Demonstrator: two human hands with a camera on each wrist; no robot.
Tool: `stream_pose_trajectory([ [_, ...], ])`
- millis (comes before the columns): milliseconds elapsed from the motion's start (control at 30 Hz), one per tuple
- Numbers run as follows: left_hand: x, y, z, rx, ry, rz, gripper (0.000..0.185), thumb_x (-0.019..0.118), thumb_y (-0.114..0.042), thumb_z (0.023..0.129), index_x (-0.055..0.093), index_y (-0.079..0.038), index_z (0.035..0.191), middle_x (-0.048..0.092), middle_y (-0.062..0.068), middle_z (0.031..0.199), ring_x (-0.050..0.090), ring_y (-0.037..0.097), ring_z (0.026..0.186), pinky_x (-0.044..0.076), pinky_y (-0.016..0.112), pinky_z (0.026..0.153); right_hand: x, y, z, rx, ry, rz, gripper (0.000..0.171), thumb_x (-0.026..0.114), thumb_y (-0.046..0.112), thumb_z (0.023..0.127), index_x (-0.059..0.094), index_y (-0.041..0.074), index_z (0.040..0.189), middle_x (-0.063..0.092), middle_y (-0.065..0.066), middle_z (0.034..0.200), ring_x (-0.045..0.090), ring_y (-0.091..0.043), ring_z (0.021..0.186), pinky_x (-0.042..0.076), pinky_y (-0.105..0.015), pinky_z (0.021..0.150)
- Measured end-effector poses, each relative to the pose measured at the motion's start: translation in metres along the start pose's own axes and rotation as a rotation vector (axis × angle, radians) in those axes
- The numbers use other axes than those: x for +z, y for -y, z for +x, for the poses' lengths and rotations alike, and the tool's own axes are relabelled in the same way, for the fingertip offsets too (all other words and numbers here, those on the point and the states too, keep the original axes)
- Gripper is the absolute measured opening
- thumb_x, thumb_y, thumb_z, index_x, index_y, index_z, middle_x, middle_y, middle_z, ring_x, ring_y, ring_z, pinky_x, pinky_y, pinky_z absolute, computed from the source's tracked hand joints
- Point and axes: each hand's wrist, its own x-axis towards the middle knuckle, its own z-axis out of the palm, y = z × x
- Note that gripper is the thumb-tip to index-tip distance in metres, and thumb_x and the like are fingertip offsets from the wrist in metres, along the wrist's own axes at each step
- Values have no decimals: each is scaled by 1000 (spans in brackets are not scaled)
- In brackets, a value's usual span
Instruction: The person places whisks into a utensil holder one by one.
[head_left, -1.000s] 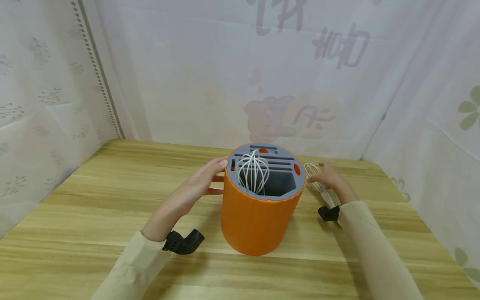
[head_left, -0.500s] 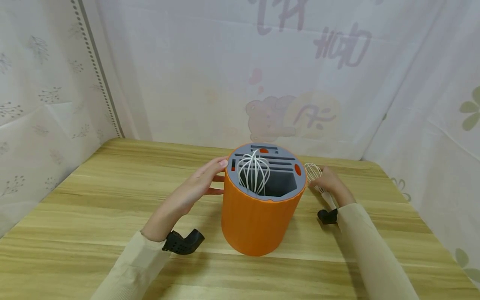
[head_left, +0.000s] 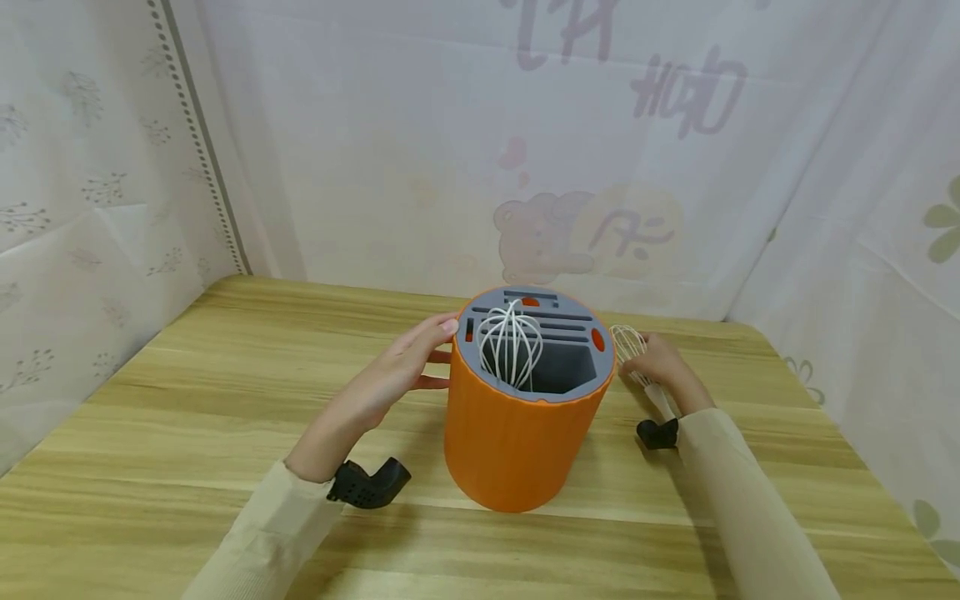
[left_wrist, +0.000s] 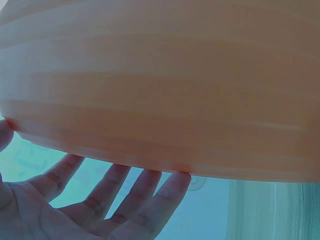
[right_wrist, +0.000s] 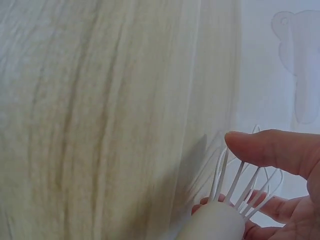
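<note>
On wooden table, orange cylinder, slotted gray top, left hand straight-fingered against it, right hand gripping white whisk

On the surface, between left hand and right hand: holder with first whisk inside; in right hand, second whisk.

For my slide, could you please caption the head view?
Left hand touches an orange utensil holder with one balloon whisk inside; right hand holds another balloon whisk beside it.
</note>
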Motion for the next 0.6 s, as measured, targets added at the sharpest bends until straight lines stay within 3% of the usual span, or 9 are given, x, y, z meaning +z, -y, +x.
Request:
stream_pose_trajectory([
  [133,0,0,1,-2,2,0,50,35,-42,99,37,-16,142,39,7,142,45,34,123,48,44,95,-3,3,-3,37,17,-16,76,66,15,77,26,-16,135,47,-32,117,52,-31,90,50,-31,67],
  [300,0,1,1,8,5,0,49,35,-42,98,37,-17,141,40,6,141,45,33,121,48,44,94,-7,8,-4,41,17,-16,80,60,18,82,16,-15,140,30,-38,136,45,-43,111,47,-45,85],
  [600,0,1,1,11,6,7,49,34,-42,98,38,-18,141,40,6,141,47,31,120,48,43,94,-13,20,-14,-14,-19,39,81,62,18,85,13,-9,144,37,-35,132,49,-38,104,50,-31,68],
])
